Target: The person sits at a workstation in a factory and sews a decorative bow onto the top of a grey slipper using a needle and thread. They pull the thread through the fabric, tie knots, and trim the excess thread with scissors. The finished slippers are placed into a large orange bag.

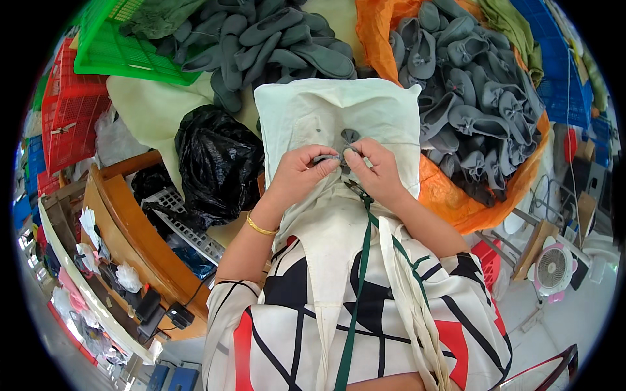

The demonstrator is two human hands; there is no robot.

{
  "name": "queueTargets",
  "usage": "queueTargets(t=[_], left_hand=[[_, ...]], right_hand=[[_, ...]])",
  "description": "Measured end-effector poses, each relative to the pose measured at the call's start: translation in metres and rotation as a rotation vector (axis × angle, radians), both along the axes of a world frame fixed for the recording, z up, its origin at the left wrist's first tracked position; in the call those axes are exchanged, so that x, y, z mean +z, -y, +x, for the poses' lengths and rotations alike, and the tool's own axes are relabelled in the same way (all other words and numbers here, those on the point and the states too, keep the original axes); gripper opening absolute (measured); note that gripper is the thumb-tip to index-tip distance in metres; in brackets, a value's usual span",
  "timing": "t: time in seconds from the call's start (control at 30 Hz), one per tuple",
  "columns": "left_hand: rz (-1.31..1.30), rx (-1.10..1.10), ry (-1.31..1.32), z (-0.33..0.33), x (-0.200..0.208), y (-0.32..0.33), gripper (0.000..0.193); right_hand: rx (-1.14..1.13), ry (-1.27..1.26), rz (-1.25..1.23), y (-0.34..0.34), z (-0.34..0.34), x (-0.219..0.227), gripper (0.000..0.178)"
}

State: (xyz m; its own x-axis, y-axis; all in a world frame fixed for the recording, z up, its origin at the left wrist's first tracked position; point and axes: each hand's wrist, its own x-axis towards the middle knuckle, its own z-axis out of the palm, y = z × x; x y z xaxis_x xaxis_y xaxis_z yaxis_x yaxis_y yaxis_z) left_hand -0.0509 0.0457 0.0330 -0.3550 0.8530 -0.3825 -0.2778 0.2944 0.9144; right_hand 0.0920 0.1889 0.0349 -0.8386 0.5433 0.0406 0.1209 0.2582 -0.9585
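Over a white cloth-covered pad (391, 107) on my lap, my two hands meet close together. My left hand (301, 171) pinches a small strip of grey fabric (324, 158) between thumb and fingertips. My right hand (378, 171) pinches a small grey fabric bow (350, 135), one loop of which sticks up above the thumb. Fingers partly hide both pieces, and I cannot tell whether they are joined. Small thread snips (356, 189) lie below the right hand, beside a dark green ribbon (357, 293) that runs down my apron (323, 260).
Grey slip-on shoes (264, 49) are heaped beyond the pad. An orange sack (450, 202) at the right holds grey shoes with bows (486, 120). To the left are a black plastic bag (218, 163), a wooden drawer (140, 228) and green (124, 62) and red crates (72, 107). A fan (553, 268) stands right.
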Motion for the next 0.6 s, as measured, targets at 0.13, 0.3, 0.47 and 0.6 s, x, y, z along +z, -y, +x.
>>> queueTargets(t=[0.13, 0.3, 0.47, 0.6], left_hand=[[0.089, -0.021, -0.262, 0.001, 0.002, 0.002, 0.017], [0.160, -0.071, -0.600, -0.002, 0.012, 0.009, 0.017], [0.358, -0.060, -0.905, -0.004, 0.016, 0.009, 0.025], [0.374, -0.075, -0.987, -0.002, 0.020, 0.014, 0.027]], right_hand=[[0.070, -0.020, 0.115, -0.004, 0.004, 0.000, 0.011], [-0.036, 0.092, -0.210, -0.017, 0.010, 0.017, 0.011], [0.217, 0.222, -0.401, -0.028, 0.019, 0.035, 0.011], [0.396, 0.291, -0.232, -0.024, 0.023, 0.041, 0.012]])
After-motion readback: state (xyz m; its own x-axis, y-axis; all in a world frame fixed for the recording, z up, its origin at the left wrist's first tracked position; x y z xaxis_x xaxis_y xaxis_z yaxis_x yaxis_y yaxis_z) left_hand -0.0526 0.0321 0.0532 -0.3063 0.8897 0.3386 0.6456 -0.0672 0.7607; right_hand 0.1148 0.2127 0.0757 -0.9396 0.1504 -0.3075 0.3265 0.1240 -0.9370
